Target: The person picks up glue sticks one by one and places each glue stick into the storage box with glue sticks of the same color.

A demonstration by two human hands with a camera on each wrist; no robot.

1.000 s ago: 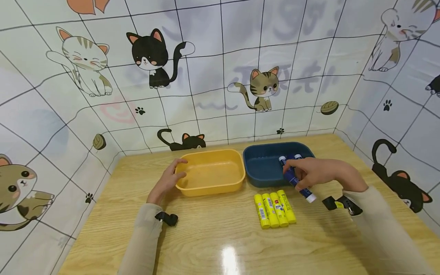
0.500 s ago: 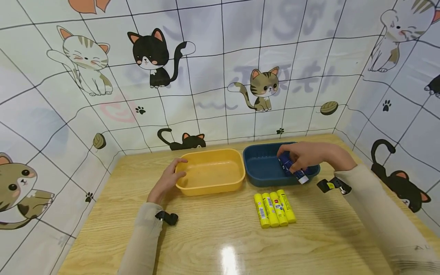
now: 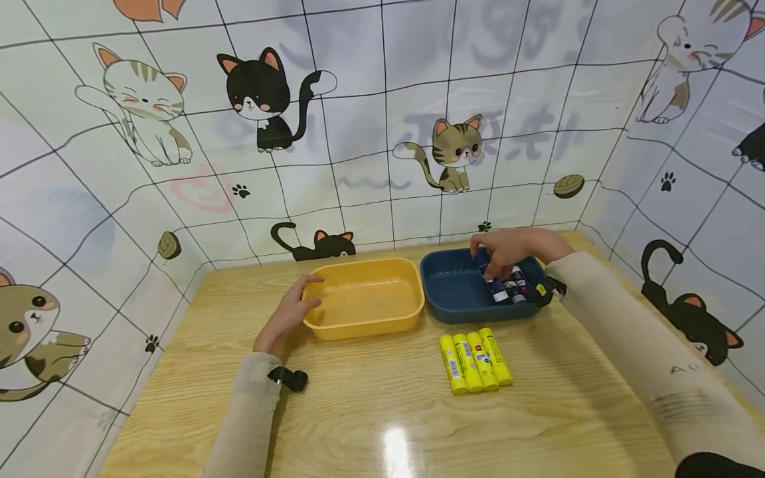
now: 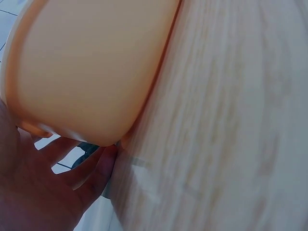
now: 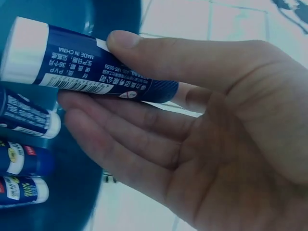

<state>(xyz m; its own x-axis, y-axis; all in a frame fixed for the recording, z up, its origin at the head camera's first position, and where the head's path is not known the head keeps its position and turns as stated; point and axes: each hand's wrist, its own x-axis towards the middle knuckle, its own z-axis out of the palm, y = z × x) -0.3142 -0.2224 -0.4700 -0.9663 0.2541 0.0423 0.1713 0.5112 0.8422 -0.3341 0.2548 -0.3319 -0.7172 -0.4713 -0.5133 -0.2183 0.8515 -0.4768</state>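
Observation:
My right hand [image 3: 508, 251] pinches a dark blue glue stick [image 5: 96, 67] with a white end, between thumb and fingers, low over the right half of the navy tray [image 3: 445, 289]. Beside it in the right wrist view, other blue glue sticks [image 5: 26, 115] lie in that tray, side by side. On the left, my left hand [image 3: 291, 312] grips the left end of the yellow tray [image 3: 370, 295], with fingers against its outer wall in the left wrist view. Nothing lies inside the yellow tray.
Several yellow glue sticks [image 3: 476, 362] lie in a row on the wooden table [image 3: 358, 405], in front of the navy tray. The two trays stand side by side near the back wall [image 3: 358, 133], which is covered in cat-print sheeting.
The right hand has carried the blue glue stick up and left from the navy tray's front right edge to over its inside. The left hand has stayed at the yellow tray.

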